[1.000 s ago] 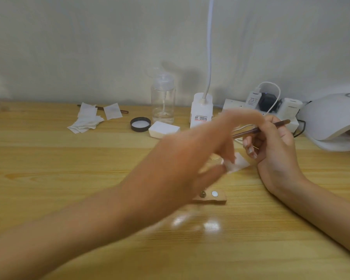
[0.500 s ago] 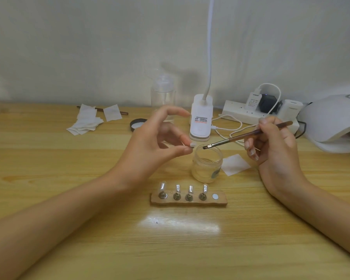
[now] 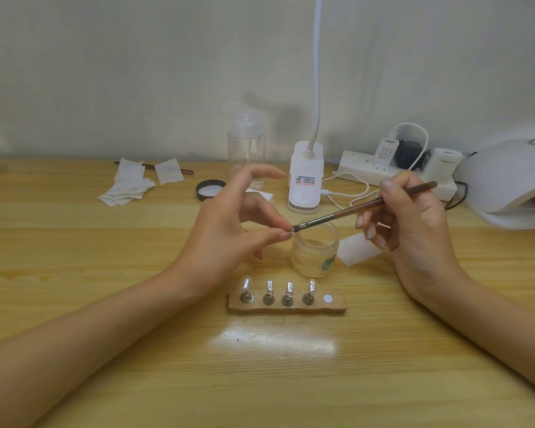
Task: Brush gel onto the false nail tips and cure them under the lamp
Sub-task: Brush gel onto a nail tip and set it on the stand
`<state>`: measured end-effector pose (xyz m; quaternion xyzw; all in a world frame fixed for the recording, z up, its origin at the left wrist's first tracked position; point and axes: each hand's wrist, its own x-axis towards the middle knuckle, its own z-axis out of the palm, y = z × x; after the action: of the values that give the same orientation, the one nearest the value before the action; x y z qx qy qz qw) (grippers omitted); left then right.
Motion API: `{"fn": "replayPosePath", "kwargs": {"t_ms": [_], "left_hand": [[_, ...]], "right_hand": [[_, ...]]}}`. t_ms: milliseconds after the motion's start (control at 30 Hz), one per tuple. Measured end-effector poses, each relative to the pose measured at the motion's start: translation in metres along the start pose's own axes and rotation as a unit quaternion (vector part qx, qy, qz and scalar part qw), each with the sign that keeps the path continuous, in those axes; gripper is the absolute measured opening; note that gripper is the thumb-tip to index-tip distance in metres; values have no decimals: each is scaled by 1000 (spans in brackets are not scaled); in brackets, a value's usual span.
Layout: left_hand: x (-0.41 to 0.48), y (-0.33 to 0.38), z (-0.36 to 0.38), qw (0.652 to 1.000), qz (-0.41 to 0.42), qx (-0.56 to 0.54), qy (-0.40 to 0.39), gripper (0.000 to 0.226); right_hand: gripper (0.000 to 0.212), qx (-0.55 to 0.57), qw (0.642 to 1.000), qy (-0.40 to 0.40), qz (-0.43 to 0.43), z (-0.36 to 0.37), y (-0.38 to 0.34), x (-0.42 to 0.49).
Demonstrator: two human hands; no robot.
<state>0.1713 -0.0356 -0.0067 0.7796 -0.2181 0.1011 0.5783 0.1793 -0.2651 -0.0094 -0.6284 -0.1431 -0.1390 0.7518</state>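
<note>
Two hands meet over the jar [image 3: 315,254]. The left hand [image 3: 229,230] pinches one small tip [image 3: 288,233] between thumb and finger; it is too small to see which way it points. The right hand [image 3: 414,230] grips the brush [image 3: 368,205] like a pen. The brush slants from upper right down to lower left, and its hairs touch the tip from the right. Four more tips [image 3: 270,287] stand on the holder [image 3: 286,307]. The lamp [image 3: 507,183] sits far right, nearer the right hand.

Left forearm [image 3: 90,335] and right forearm [image 3: 491,329] are bare throughout; left hand [image 3: 229,230] and right hand [image 3: 414,233] bare too, with long, rounded fingernails [image 3: 369,233] on the right
</note>
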Motion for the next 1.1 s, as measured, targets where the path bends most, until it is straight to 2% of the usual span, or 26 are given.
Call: {"fn": "replayPosePath", "kwargs": {"t_ms": [133, 300, 467, 600, 767, 900, 1000, 1100], "left_hand": [[0, 1, 0, 1000, 3, 7, 0, 58], [0, 1, -1, 1000, 15, 13, 1, 58], [0, 2, -1, 999, 35, 34, 1, 56], [0, 3, -1, 997, 54, 55, 4, 56], [0, 3, -1, 994, 69, 79, 6, 56], [0, 3, -1, 994, 73, 84, 7, 55], [0, 4, -1, 994, 73, 86, 6, 55], [-1, 4, -1, 994, 69, 81, 6, 56]], "right_hand": [[31, -1, 999, 43, 9, -3, -1, 0], [25, 21, 1000, 4, 5, 0, -1, 0], [30, 15, 999, 42, 22, -2, -1, 0], [26, 19, 1000, 9, 14, 0, 0, 0], [27, 7, 999, 39, 24, -3, 1, 1], [22, 21, 1000, 12, 11, -1, 2, 1], [26, -7, 999, 30, 30, -3, 2, 1], [26, 12, 999, 33, 13, -3, 1, 1]]}}
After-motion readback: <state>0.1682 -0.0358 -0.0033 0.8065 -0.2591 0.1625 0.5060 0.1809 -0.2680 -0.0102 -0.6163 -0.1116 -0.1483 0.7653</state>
